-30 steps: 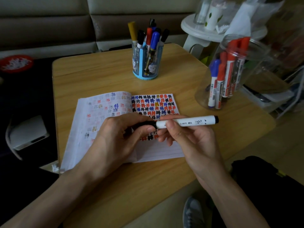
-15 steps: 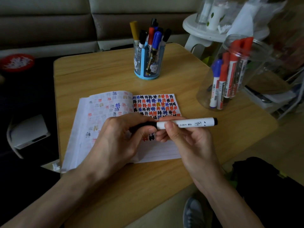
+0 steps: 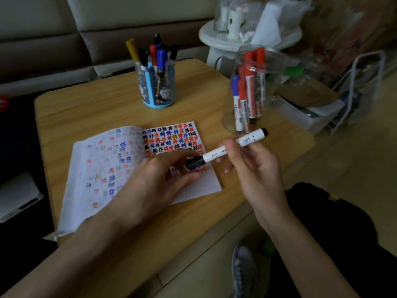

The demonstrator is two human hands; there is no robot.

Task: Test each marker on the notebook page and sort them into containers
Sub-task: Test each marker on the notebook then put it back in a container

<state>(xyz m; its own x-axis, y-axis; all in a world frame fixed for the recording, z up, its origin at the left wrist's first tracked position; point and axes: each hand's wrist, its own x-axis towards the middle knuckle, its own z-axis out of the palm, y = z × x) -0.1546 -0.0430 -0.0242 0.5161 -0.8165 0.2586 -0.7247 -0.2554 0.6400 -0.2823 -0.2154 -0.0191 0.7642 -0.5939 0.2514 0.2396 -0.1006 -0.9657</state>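
Observation:
An open notebook (image 3: 103, 160) lies on the wooden table (image 3: 86, 108), its pages covered in coloured test marks. My right hand (image 3: 255, 166) grips a white-barrelled marker (image 3: 217, 154), tilted up to the right over the page's right edge. Its black cap (image 3: 194, 163) sits between the thumb and forefinger of my left hand (image 3: 154, 181), which rests on the notebook. A blue pen holder (image 3: 158, 91) with several markers stands at the back. A clear jar (image 3: 251, 89) at the right holds red and blue markers.
A white round stool (image 3: 225, 43) with bottles and tissue stands behind the table's right corner. Bags and a tray fill the floor at the right. A sofa runs along the back. My shoe (image 3: 245, 269) shows below the table's front edge.
My right hand has swung the marker's rear end up and to the right, toward the clear jar. The left hand stays on the notebook at the cap.

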